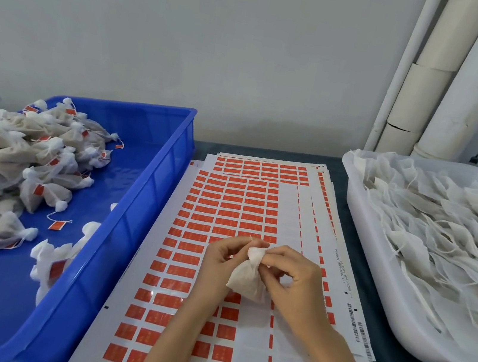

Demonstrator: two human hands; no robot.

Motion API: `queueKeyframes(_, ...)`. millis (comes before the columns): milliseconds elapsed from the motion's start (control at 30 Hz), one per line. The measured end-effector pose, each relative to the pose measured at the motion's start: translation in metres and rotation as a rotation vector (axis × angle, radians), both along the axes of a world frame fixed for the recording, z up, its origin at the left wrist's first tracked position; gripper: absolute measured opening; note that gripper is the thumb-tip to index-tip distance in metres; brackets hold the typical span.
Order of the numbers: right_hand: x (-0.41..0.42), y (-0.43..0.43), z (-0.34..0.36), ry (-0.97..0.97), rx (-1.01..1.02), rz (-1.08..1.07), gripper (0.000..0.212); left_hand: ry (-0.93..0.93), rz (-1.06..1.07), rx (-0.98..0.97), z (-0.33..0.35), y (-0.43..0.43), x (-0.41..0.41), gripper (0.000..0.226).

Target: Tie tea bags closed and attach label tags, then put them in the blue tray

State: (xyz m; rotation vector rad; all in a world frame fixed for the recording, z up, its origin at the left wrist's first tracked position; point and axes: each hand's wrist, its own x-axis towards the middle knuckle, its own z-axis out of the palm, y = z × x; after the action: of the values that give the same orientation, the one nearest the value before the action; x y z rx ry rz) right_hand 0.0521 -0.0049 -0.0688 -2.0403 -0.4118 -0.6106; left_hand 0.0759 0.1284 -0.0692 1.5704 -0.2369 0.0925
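A white mesh tea bag (247, 280) hangs between both my hands, above the sheet of red label stickers (221, 203). My left hand (220, 264) holds its left side and pinches near the top. My right hand (294, 278) pinches the gathered top of the bag with thumb and fingers. The blue tray (149, 185) stands at the left and holds a heap of tied tea bags with red tags (16, 158). Part of the held bag is hidden behind my fingers.
A white tub (378, 284) at the right is full of untied tea bags with loose strings (447, 242). More label sheets lie stacked under the top one. White pipes (452, 89) run up the wall at the back right. The table is dark.
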Motion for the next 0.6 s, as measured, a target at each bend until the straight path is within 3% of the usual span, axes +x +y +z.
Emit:
queueKeyframes(433, 0.006, 0.002, -0.017, 0.122, -0.163, -0.031, 0.031, 0.065, -0.002, -0.013, 0.004, 0.000, -0.004, 0.020)
queueKeyframes(533, 0.004, 0.001, -0.016, 0.150, -0.153, -0.028, 0.025, 0.053, -0.068, -0.011, 0.005, -0.001, -0.006, 0.010)
queueKeyframes(600, 0.004, 0.000, -0.016, 0.152, -0.134, -0.020, 0.019, -0.003, -0.104, 0.068, 0.002, -0.003, -0.004, 0.016)
